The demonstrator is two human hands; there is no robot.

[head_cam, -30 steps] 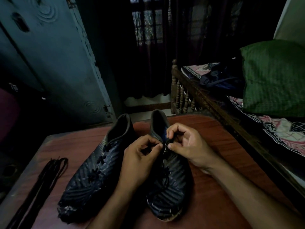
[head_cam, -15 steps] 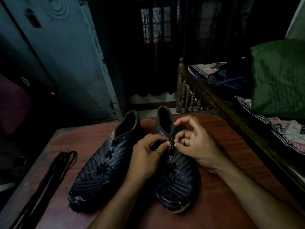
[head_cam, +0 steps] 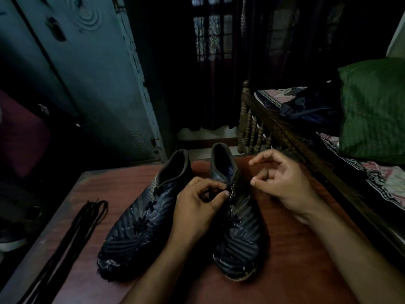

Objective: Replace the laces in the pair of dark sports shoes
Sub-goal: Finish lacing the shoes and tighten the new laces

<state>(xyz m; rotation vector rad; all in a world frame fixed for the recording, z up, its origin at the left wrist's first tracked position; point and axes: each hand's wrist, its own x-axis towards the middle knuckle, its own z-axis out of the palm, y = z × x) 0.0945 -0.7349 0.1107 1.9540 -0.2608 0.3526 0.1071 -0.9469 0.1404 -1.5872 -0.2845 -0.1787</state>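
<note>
Two dark sports shoes stand side by side, toes toward me, on a reddish wooden table (head_cam: pixel 295 270). The left shoe (head_cam: pixel 140 229) has dark laces in its eyelets. My left hand (head_cam: pixel 197 209) lies over the inner side of the right shoe (head_cam: pixel 241 242), and its thumb and forefinger pinch the dark lace (head_cam: pixel 231 195) at the top eyelets. My right hand (head_cam: pixel 285 183) hovers just right of that shoe's collar, its fingers loosely curled and spread, holding nothing that I can see. A bundle of loose dark laces (head_cam: pixel 72 244) lies along the table's left side.
A bed with a carved wooden rail (head_cam: pixel 274 126) runs along the table's right edge, bearing a green pillow (head_cam: pixel 372 110) and a dark bag (head_cam: pixel 311 108). A blue-grey door (head_cam: pixel 94 84) stands behind on the left. A curtained window (head_cam: pixel 210 38) is at the back.
My right hand has let go at the top eyelets and drawn away to the right, fingers spreading. My left hand keeps its pinch on the lace. The view has shifted slightly.
</note>
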